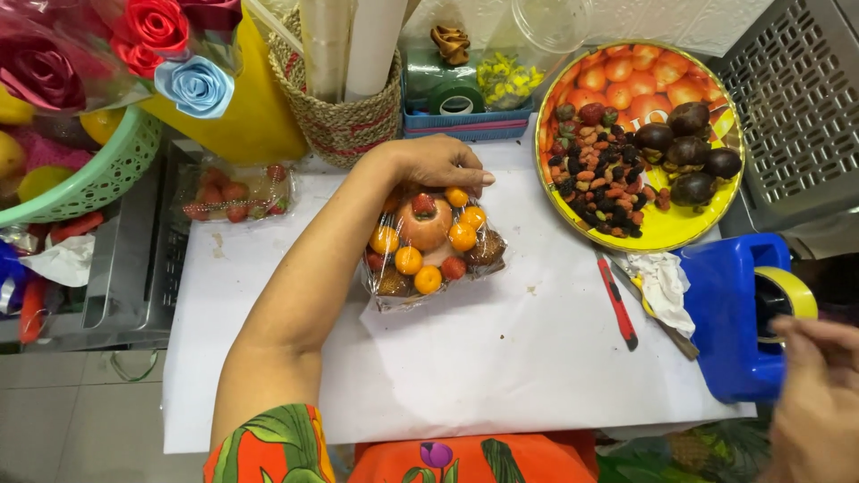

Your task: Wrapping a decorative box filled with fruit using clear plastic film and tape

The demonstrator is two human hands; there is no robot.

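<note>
My left hand (436,163) rests on the far edge of a small fruit tray wrapped in clear film (431,243), which sits on the white table (501,358). The tray holds an apple, small orange fruits, red berries and brown spiky fruits. My right hand (816,402) is at the lower right corner, blurred, its fingers touching a roll of yellow tape (787,295) mounted on a blue tape dispenser (734,313).
A round yellow tray (667,231) with dark round fruits and mixed berries lies at the back right. A red cutter (616,302) and crumpled paper (662,282) lie beside the dispenser. A second wrapped pack (234,192), woven basket (344,121), green basket (98,174) and ribbon roses (192,85) stand at the back.
</note>
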